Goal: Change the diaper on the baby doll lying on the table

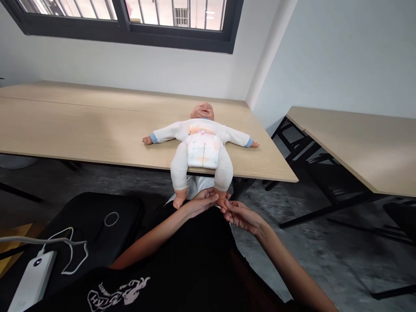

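A baby doll (204,125) lies on its back at the table's front edge, arms spread wide and legs hanging over the edge. It wears a white top with blue cuffs and a pale patterned diaper (203,151). My left hand (204,200) is closed around the doll's foot on the right side of the view, thumb near the ankle. On the other side of that same foot (221,200), my right hand (241,215) pinches near the toes. The doll's other foot (180,198) hangs free to the left of my hands.
The light wooden table (81,125) stands below a barred window. Another table (357,147) is at the right, above dark folded frames. A black backpack (107,229) sits at the lower left, with a white power bank (34,279) and cables.
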The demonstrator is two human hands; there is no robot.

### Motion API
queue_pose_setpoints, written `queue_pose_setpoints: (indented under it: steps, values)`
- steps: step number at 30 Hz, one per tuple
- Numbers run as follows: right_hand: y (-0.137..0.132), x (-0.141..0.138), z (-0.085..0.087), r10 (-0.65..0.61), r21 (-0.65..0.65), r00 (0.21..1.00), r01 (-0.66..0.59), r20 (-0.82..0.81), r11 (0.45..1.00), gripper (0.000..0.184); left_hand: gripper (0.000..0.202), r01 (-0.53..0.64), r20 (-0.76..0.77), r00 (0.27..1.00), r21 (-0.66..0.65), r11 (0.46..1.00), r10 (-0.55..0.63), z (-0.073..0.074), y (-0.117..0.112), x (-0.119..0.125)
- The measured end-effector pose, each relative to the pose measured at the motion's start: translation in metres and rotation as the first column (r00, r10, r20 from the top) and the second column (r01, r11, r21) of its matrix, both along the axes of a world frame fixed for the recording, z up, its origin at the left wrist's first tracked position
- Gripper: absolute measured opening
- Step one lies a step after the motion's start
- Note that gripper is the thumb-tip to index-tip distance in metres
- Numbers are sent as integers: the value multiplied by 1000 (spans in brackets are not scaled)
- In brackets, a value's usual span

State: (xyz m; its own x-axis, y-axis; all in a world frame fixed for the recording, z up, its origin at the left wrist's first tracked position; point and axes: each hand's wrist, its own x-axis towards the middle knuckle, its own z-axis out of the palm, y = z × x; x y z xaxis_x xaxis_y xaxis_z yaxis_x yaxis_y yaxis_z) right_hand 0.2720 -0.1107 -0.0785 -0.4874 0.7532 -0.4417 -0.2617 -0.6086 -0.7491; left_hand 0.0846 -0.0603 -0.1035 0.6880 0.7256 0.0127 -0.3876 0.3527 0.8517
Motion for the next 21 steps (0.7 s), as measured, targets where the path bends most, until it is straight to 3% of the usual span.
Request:
queue_pose_setpoints:
  steps: [5, 15, 21]
  values:
    - [1, 3, 2, 8, 15, 998, -9, 63, 1000, 54, 56, -53, -49, 997, 46, 998, 55, 8, 3, 3]
    - [-4, 0, 16, -21, 77, 978, 5, 206, 997, 70, 59, -193, -125, 969, 152, 969, 213, 5, -3, 15]
    - [-5, -6, 15, -54, 61, 976, 42, 211, 997, 72, 55, -214, -108, 967, 162, 963, 233, 5, -4, 16]
